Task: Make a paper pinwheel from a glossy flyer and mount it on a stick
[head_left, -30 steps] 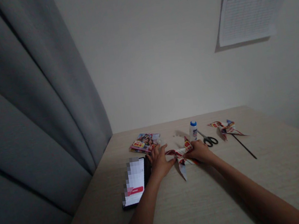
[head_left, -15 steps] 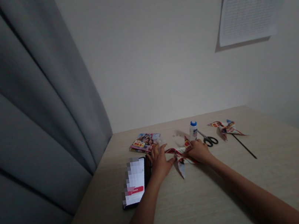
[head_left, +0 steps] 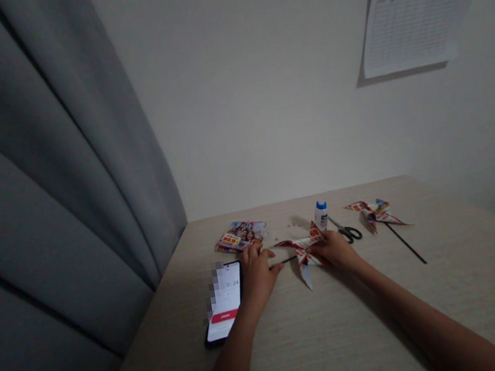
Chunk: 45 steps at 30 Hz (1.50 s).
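Observation:
A folded paper pinwheel (head_left: 302, 250) with red, white and yellow print is on the table in front of me. My right hand (head_left: 339, 250) pinches its right side, the fingers closed on the paper. A thin dark stick (head_left: 290, 259) runs from the pinwheel's middle toward my left hand (head_left: 260, 275). That hand's thumb and fingers are closed on the stick's left end, which they partly cover. Just left of my left hand lies a phone (head_left: 222, 301) with a lit screen.
Behind my left hand is a stack of printed leaflets (head_left: 240, 235). A blue-capped glue bottle (head_left: 322, 218) stands beside black-handled scissors (head_left: 351, 233). Farther right lies a second pinwheel (head_left: 376, 213) on a dark stick (head_left: 405, 242). A grey curtain (head_left: 60, 145) hangs at the left.
My left hand has shifted left, and a stretch of dark stick now shows between it and the pinwheel. The pinwheel and my right hand have moved slightly right.

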Available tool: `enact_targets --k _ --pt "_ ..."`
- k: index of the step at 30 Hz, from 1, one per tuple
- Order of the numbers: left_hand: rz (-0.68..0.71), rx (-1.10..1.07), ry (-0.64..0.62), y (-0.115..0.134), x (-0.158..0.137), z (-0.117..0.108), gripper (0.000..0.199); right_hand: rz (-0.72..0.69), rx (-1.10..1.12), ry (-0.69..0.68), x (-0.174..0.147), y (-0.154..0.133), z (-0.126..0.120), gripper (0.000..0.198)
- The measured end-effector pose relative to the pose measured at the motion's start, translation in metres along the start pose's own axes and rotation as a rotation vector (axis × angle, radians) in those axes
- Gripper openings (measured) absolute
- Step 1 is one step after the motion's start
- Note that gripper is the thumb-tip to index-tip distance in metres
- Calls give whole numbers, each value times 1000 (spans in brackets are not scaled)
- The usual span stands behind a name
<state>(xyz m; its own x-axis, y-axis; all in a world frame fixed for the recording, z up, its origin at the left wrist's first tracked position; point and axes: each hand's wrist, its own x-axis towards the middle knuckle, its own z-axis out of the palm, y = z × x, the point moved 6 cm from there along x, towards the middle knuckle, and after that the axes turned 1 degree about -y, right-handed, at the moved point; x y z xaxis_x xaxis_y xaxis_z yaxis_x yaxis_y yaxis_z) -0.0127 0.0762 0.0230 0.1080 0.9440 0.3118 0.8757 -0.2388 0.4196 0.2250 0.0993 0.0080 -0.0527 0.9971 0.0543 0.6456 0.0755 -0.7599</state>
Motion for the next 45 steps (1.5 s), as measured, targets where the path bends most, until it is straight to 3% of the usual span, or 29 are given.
enact_targets --k 5,16,29,38,41,45 --pt "-35 17 -98 4 0 -3 3 -20 46 39 -2 -3 -6 24" --pt "-60 -67 -170 4 0 0 6 -47 160 84 -1 1 -9 32" --pt "-122 -232 -84 -1 2 0 10 -51 237 89 2 9 -7 43" --pt "-186 -287 3 -5 2 3 9 -50 -8 165 -10 -3 -21 50" --pt "-212 -313 24 -7 2 4 9 -33 -106 262 -17 -2 -24 52" --pt "-234 -335 80 -7 -1 5 9 -83 -248 355 -21 -5 -24 37"
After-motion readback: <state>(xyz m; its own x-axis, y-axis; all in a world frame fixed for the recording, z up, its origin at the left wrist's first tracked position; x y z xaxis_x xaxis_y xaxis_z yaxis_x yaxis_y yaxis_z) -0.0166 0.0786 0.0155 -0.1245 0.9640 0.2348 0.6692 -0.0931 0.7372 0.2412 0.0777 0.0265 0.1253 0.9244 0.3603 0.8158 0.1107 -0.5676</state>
